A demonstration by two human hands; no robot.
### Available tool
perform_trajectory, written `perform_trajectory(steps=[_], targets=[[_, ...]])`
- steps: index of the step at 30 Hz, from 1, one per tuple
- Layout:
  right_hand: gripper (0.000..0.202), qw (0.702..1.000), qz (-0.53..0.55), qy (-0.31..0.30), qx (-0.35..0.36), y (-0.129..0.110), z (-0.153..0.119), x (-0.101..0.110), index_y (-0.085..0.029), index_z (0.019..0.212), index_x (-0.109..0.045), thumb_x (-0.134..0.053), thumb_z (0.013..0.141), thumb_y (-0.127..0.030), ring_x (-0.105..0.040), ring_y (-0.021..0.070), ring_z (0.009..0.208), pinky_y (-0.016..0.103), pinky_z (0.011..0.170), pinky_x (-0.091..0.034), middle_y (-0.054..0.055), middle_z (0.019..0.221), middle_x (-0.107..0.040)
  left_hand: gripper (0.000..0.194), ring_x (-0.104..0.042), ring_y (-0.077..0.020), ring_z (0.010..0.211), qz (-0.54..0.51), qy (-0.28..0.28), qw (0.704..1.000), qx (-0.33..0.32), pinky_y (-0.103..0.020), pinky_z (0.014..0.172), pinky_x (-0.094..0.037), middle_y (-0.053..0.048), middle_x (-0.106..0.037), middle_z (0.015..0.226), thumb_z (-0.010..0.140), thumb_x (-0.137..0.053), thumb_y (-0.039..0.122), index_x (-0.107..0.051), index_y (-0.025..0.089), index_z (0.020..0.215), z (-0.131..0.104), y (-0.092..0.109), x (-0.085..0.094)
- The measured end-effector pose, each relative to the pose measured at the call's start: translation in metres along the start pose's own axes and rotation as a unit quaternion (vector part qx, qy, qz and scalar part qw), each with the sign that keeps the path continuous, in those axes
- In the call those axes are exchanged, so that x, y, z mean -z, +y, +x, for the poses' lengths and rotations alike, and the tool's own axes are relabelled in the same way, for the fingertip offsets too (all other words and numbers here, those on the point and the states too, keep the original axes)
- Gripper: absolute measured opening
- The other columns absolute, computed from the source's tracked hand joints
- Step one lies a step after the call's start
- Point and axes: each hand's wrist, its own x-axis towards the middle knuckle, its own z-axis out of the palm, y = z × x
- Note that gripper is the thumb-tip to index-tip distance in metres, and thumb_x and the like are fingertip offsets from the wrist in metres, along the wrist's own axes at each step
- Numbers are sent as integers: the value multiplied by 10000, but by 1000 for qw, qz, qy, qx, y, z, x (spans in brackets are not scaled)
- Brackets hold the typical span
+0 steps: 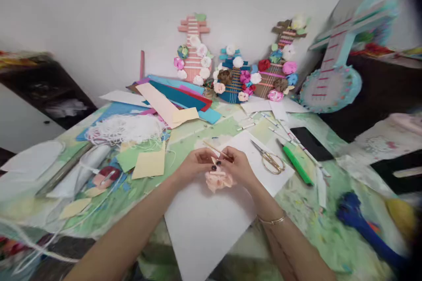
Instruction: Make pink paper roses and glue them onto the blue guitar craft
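Near the middle of the view, my left hand (pixel 198 163) and my right hand (pixel 235 166) meet fingertip to fingertip. Both are closed on a small peach paper flower (pixel 218 181), whose ruffled part hangs below the dark-nailed thumbs. A thin wooden stick (pixel 211 145) slants up and left from between the fingers. Under the hands lies a large white sheet (pixel 207 228). Gold-handled scissors (pixel 272 161) rest on white paper to the right, beside a green cutter (pixel 297 164).
Flower-covered guitar-shaped crafts (pixel 194 59) lean against the wall. Coloured paper (pixel 161 101), a heap of white string (pixel 127 129) and yellow squares (pixel 149 163) lie left. A black phone (pixel 311 143), pens and a blue object (pixel 358 217) are on the right.
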Motion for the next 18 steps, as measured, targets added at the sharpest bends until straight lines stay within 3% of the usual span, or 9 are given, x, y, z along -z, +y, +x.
perform_trajectory(steps=[4,7,14,18], targets=[[128,999,28,-32,-4,-1,2,3,-171,694,-550,-646,622,-216,-477,93,604,220,570,-350,-48,637,-540,257,-609,-101,624,4,26,1000,2,-201,591,-456,-16,-674,734,619,-773,174,-622,135,823,-2,1,1],[140,998,41,-44,-8,-2,2,5,-170,732,-571,-652,622,-203,-504,103,642,224,589,-364,-34,689,-573,235,-634,-140,718,16,47,999,-8,-243,665,-478,-54,-693,821,643,-759,204,-656,129,841,-3,2,1],[119,999,20,-47,-12,-5,0,6,-164,708,-579,-653,646,-233,-475,98,600,224,568,-346,-30,643,-555,181,-621,-146,655,30,88,996,-8,-252,618,-470,-60,-699,760,628,-765,216,-705,127,775,-2,-4,3],[157,999,4,-50,-6,-7,-2,7,-171,680,-563,-676,652,-275,-382,79,532,219,518,-287,-49,579,-485,147,-616,-146,658,19,93,995,-16,-254,615,-474,-54,-685,750,593,-785,194,-695,124,686,-2,-2,3]])
